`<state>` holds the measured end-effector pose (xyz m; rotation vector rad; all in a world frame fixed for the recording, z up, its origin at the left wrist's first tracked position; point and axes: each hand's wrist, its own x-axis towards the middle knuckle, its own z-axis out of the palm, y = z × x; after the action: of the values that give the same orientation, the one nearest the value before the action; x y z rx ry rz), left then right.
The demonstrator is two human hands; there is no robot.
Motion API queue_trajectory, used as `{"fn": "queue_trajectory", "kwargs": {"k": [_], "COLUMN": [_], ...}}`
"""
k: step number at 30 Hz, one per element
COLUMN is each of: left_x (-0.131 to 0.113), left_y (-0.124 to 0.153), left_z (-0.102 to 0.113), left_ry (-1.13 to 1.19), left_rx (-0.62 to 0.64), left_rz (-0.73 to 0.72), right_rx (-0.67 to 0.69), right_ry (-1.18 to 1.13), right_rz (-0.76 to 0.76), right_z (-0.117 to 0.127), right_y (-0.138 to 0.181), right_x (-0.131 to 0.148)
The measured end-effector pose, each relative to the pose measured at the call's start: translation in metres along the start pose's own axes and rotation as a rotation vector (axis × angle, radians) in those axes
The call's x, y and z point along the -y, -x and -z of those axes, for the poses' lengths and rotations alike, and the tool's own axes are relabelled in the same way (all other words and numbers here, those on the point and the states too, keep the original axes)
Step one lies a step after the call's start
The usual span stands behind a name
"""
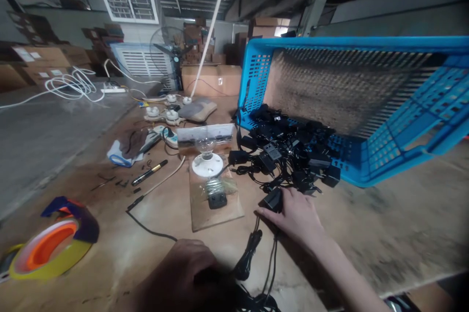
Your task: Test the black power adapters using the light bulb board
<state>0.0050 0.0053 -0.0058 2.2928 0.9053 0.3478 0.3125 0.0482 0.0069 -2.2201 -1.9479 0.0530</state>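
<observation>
My right hand (pixel 298 216) is closed around a black power adapter (pixel 271 200) just in front of the adapter pile. From that adapter a tied black cable bundle (pixel 249 254) trails toward me. At the bottom edge, dark and blurred, my left hand (pixel 186 273) is curled near a dark shape and more black cable; what its fingers hold is hidden. A thin black lead (pixel 150 230) runs from beside it toward a beige cord. Between the hands and the fan stands a board (pixel 216 219) bearing a white lamp holder (pixel 207 165), a clear bulb and a black socket (pixel 217 200).
A blue plastic crate (pixel 366 175) lies on its side at right, black adapters (pixel 271 153) spilling out. Tape rolls (pixel 51 253) lie at left, with a pen (pixel 149 173) and a cloth (pixel 134 143) beyond. Farther back are white lamp holders (pixel 172 115) and a fan (pixel 176 57).
</observation>
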Motion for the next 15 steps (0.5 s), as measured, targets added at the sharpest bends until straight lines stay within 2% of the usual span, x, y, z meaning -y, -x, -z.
{"fn": "queue_trajectory", "kwargs": {"k": [2,4,8,10,15], "left_x": [-0.001,-0.001,-0.002,0.000,0.009], "left_y": [-0.001,-0.001,0.000,0.001,0.005], "left_z": [0.001,0.003,0.004,0.002,-0.005], "left_ry": [-0.012,0.004,0.126,0.127,0.067], "left_rx": [0.046,0.055,0.001,-0.038,-0.109], "left_rz": [0.018,0.039,0.053,0.077,0.143], "right_rx": [-0.014,-0.060,-0.003,0.026,0.046], "right_ry": [-0.128,-0.318,-0.620,-0.599,-0.346], "right_rz": [-0.016,0.062,0.474,0.594,0.630], "right_z": [-0.006,-0.005,0.007,0.010,0.000], "right_y": [-0.001,0.004,0.018,0.019,0.013], "right_x": [0.000,0.012,0.057,0.079,0.105]}}
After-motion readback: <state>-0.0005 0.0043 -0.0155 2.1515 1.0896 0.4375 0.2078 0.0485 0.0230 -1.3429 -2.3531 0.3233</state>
